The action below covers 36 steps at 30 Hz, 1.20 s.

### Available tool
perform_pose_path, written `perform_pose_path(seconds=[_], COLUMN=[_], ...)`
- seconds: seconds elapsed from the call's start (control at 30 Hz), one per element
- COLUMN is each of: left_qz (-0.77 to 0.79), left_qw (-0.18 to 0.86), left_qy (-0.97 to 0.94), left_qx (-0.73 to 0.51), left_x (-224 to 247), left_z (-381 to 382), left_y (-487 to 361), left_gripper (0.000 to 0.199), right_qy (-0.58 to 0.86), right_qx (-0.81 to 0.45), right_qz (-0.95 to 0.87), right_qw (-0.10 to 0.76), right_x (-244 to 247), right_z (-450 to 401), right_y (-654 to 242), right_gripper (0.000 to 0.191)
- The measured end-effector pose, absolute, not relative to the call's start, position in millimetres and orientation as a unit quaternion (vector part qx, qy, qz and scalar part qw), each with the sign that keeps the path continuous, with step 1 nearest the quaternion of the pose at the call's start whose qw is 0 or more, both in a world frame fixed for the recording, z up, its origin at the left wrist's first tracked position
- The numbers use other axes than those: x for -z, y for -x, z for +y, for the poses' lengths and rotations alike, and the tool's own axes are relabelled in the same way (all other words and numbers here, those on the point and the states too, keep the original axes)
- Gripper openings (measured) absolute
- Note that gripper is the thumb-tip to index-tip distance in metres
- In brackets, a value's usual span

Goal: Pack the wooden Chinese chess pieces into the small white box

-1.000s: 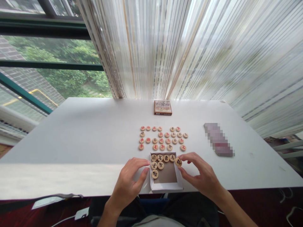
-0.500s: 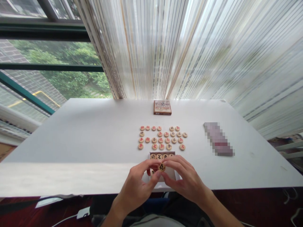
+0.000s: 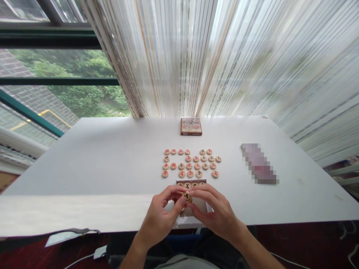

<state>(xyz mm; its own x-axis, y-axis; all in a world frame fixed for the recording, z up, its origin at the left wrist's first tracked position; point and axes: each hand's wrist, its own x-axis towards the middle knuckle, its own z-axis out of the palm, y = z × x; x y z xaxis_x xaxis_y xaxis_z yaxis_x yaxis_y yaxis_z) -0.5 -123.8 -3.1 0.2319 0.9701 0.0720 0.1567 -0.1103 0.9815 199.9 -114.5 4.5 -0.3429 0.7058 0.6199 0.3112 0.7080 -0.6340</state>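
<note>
The left hand [image 3: 158, 218] and right hand [image 3: 215, 213] grip a wooden xiangqi piece [image 3: 186, 197] between their fingers, just above the open cardboard tray [image 3: 191, 181] near the desk's [image 3: 84, 168] near edge, with more pieces [image 3: 190, 162] in rows beyond.

A white table [image 3: 84, 168] carries rows of round wooden xiangqi pieces [image 3: 190, 162] marked with red and black characters, laid out near its middle. A small printed box [image 3: 191, 126] lies toward the far edge, and a long flat packet [image 3: 258, 163], too blurred to identify, lies to the right. Just in front of the rows sits a shallow open cardboard tray [image 3: 191, 181] holding more pieces.
</note>
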Motion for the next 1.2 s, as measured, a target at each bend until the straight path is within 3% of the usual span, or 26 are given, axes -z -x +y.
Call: perform_pose_path(seconds=[0.57, 0.9, 1.2], left_qz=[0.454, 0.457, 0.494], left_qw=[0.442, 0.411, 0.369], left_qy=[-0.676, -0.699, -0.694], left_qx=[-0.377, -0.367, -0.372], left_x=[2, -2, 3], left_z=[-117, -113, -106], left_y=[1, -2, 12], left_gripper=[0.031, 0.029, 0.029], right_qy=[0.335, 0.32, 0.421], right_qx=[-0.237, -0.269, -0.18], right_qz=[-0.771, -0.762, -0.72], right_qw=[0.488, 0.494, 0.521], right_x=[9, 14, 15], right_z=[-109, -105, -103], right_y=[-208, -209, -226], right_gripper=[0.033, 0.038, 0.033])
